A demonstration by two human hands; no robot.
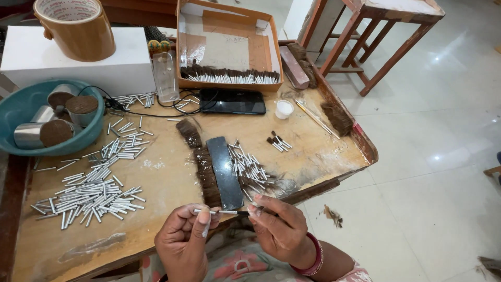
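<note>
Silver tubes (91, 196) lie scattered over the tan wooden desk (162, 219), beside a dark grey slab (224, 172) and brown bristle tufts (206, 177). The bowl (15, 112) is teal, the phone (232, 101) black, the box (229, 44) orange, the bangle (313, 258) pink.

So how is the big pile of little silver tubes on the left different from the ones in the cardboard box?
The loose silver metal tubes lie scattered every which way on the wooden table, with no hair in them. The tubes in the orange cardboard box stand packed in one neat row, dark bristle tufts on top. Both are thin, shiny metal tubes.
</note>
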